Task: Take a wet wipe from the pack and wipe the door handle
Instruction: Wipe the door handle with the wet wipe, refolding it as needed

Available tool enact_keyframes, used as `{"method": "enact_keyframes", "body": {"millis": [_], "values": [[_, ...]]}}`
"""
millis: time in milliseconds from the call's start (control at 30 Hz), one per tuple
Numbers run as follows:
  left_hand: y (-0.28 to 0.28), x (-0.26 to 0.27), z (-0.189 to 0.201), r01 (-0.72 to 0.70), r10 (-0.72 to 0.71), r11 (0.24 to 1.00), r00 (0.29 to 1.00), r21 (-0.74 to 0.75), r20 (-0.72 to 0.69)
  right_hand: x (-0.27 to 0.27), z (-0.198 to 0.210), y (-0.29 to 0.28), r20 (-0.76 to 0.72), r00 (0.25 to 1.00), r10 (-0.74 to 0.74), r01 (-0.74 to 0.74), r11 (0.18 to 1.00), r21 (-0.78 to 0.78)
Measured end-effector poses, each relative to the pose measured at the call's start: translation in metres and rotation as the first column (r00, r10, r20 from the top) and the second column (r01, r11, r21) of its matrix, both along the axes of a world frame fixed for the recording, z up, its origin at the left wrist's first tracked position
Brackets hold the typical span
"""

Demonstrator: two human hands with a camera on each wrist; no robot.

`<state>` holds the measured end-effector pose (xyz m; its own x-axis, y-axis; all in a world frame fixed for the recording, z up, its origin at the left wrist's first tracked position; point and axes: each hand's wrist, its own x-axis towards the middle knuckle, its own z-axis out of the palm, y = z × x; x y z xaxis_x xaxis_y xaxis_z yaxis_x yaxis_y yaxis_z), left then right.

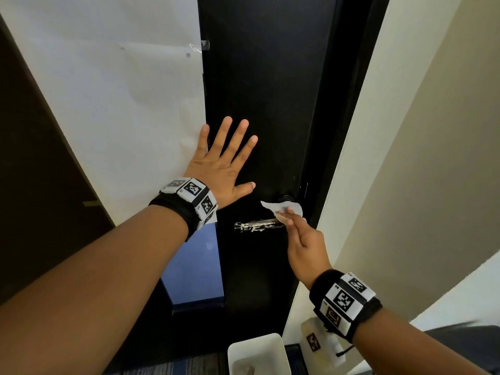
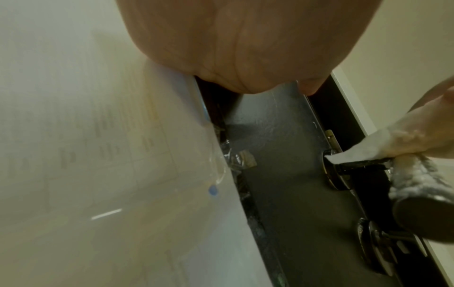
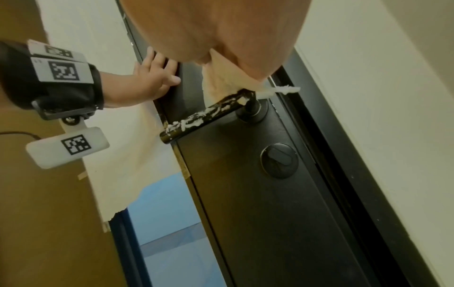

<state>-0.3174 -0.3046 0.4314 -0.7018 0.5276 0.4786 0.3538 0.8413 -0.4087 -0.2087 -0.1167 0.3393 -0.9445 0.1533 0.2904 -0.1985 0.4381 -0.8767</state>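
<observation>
right hand hides the wipe's lower part (handle's inner end too).

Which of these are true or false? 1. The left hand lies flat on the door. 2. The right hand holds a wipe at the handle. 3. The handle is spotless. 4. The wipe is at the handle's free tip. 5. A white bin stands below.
1. True: the left hand lies spread on the door.
2. True: the right hand presses the wipe on the handle.
3. False: white smears cover it.
4. False: it is at the end by the door's edge.
5. True: the bin stands below.
</observation>
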Motion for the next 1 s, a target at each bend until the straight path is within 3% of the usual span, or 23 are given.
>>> {"method": "enact_keyframes", "body": {"millis": [233,667,833,1000], "values": [[0.000,0.001,0.002,0.011,-0.011,1.000,1.000,0.011,0.000,-0.002,-0.002,-0.014,0.055,0.994,0.096,-0.103,0.983,0.149],[0.001,0.001,0.002,0.004,-0.004,1.000,1.000,0.001,0.000,0.001,0.001,-0.061,0.058,0.969,0.240,-0.247,0.934,0.259],[0.002,0.001,0.001,0.005,-0.005,1.000,1.000,0.003,0.003,0.003,0.010,-0.068,0.001,0.958,0.288,-0.283,0.942,0.179],[0.001,0.003,0.001,0.002,-0.002,1.000,1.000,0.000,0.002,0.003,0.025,-0.062,0.079,0.949,0.304,-0.298,0.951,-0.076]]}}
